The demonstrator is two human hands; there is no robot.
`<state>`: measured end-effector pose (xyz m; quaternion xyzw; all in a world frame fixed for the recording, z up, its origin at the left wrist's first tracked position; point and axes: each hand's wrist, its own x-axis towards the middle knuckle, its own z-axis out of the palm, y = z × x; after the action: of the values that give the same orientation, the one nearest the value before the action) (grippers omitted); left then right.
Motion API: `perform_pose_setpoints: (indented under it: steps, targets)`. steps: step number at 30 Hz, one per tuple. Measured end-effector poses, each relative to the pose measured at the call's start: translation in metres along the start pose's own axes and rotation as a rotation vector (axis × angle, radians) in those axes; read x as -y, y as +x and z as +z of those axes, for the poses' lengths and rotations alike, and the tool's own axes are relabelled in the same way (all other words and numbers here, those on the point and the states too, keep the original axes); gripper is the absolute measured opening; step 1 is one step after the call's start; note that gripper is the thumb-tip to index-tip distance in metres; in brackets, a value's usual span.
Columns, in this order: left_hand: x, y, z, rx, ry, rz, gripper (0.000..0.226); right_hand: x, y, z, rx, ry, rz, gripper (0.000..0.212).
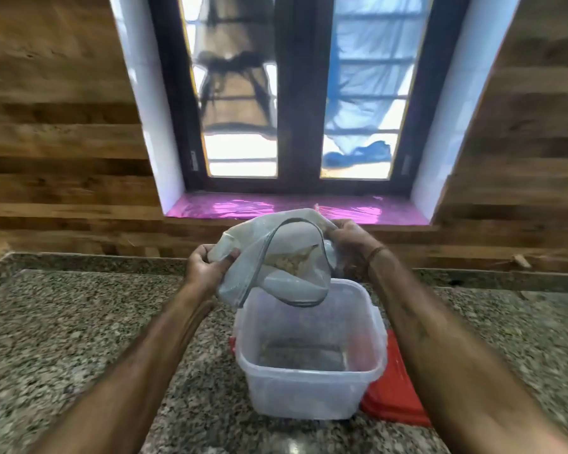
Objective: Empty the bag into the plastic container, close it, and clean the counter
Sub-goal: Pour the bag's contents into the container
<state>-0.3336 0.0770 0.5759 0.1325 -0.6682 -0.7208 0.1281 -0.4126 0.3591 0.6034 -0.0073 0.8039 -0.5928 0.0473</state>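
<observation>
Both our hands hold the translucent white zip-top plastic bag point(243, 239): the left hand point(207, 267) grips its near edge and the right hand point(348, 237) its far corner, fingers clamped on the film. We keep it tilted, mouth down over the far rim of the clear square plastic container point(302, 398), so the contents should drop in, not onto the speckled granite counter point(79, 322). A pale crumbly clump point(292, 262) sits at the bag's mouth, and the container looks nearly bare. The flat red lid point(394, 398) lies partly beneath it.

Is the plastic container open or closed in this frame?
Open. The plastic container has no lid on; the bag hangs mouth-down over its rim, and the red lid lies flat at its right.
</observation>
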Motion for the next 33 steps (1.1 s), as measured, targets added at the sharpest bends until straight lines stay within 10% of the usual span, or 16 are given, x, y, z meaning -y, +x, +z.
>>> perform_pose_setpoints:
  steps: [11, 15, 25, 33]
  targets:
    - [0.082, -0.036, 0.039, -0.003, 0.270, 0.201, 0.017, -0.113, -0.052, -0.018, -0.112, 0.092, -0.120, 0.025]
    - [0.079, -0.046, 0.048, -0.031, 0.155, 0.151, 0.048, -0.111, -0.060, -0.018, -0.038, 0.206, -0.070, 0.023]
    - [0.083, -0.045, 0.063, -0.318, -0.070, 0.052, 0.039, -0.103, -0.056, -0.018, 0.005, 0.702, 0.036, 0.039]
    - [0.080, -0.038, 0.051, -0.189, -0.369, -0.110, 0.021, -0.112, -0.050, -0.018, -0.024, 0.823, 0.029, 0.030]
